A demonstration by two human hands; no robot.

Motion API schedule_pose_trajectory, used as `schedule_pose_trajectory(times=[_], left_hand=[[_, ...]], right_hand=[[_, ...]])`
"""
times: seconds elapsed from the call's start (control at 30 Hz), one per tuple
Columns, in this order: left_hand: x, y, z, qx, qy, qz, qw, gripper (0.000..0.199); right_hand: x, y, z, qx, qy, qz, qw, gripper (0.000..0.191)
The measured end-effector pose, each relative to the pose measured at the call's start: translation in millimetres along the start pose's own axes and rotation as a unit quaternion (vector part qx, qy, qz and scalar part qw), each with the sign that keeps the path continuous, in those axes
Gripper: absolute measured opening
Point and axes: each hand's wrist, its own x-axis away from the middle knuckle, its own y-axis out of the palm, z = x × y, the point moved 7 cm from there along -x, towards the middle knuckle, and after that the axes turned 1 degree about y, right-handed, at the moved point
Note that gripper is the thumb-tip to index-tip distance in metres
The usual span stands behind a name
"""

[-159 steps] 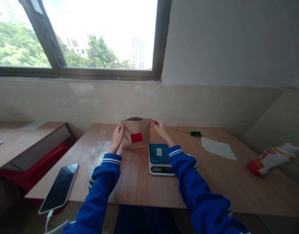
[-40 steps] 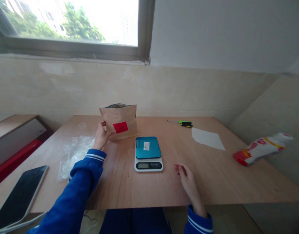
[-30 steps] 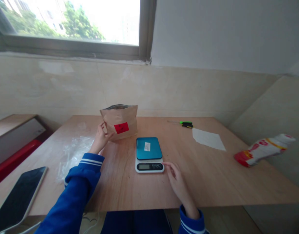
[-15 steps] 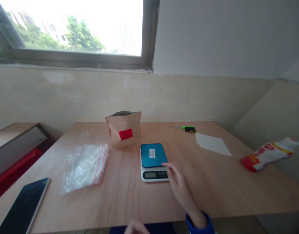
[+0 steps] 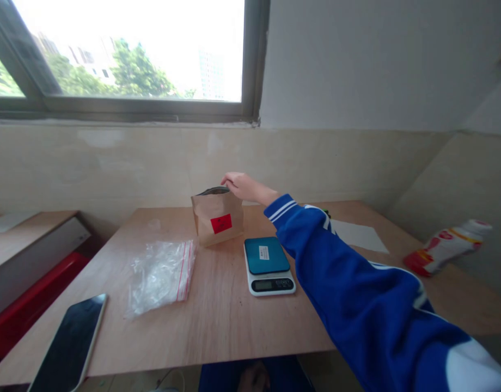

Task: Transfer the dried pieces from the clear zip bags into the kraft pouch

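Note:
A brown paper bag (image 5: 218,223) with a red label stands upright and open-topped at the back of the wooden table (image 5: 218,332). My right hand (image 5: 242,187) reaches far forward, its fingertips at the right end of the bag's rim; whether they pinch it is unclear. Just right of the bag sits a small digital scale (image 5: 269,261) with a blue platform. A dim shape that may be my left hand (image 5: 254,377) shows below the table's front edge.
A clear zip bag with a red seal (image 5: 160,275) lies left of the scale. A phone (image 5: 66,345) rests at the front left corner. White paper (image 5: 359,237) and a red-and-white packet (image 5: 446,253) lie to the right. A lower side table (image 5: 25,239) stands left.
My right hand left the scale's buttons and stretched forward to the top of the bag. My left hand let go of the bag earlier and dropped below the table.

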Motion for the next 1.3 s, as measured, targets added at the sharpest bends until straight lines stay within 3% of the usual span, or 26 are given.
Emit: schedule_pose_trajectory(times=[0.1,0.3,0.6,0.7,0.83,1.0,1.13,1.23,1.3], left_hand=[[-8.8,-10.5,-10.9,-0.015,-0.002,0.06,0.998,0.025],[-4.1,-11.4,-12.5,-0.023,0.013,0.072,0.997,0.025],[-2.9,-11.8,-11.4,-0.019,0.016,0.087,0.996,0.022],[-2.7,-12.4,-11.8,-0.013,0.027,0.096,0.995,0.021],[-3.9,-12.2,-12.2,-0.009,0.038,0.1,0.994,0.022],[-5.2,-11.2,-13.3,-0.014,0.037,0.097,0.995,0.022],[-5.8,-10.9,-14.2,-0.017,0.021,0.091,0.995,0.026],[-6.0,-11.6,-14.2,-0.019,0.01,0.091,0.996,0.03],[-6.3,-11.8,-14.8,-0.017,0.004,0.09,0.996,0.032]], right_hand=[[-4.8,11.3,1.3,0.033,0.027,-0.062,0.997,0.03],[9.6,22.8,-3.9,0.049,0.023,-0.191,0.98,0.035],[3.1,35.0,-34.8,0.253,0.057,-0.165,0.952,0.017],[-0.5,39.8,-43.3,0.259,0.063,-0.17,0.949,0.018],[-4.8,38.3,-37.5,0.248,0.046,-0.165,0.954,0.017],[-13.3,26.1,-12.4,0.161,0.012,-0.105,0.981,0.019],[-8.2,-9.6,-1.6,0.059,0.015,0.015,0.998,0.027],[24.6,-48.1,4.3,-0.048,0.039,0.124,0.99,0.031],[59.3,-62.5,15.5,-0.115,0.07,0.164,0.977,0.035]])
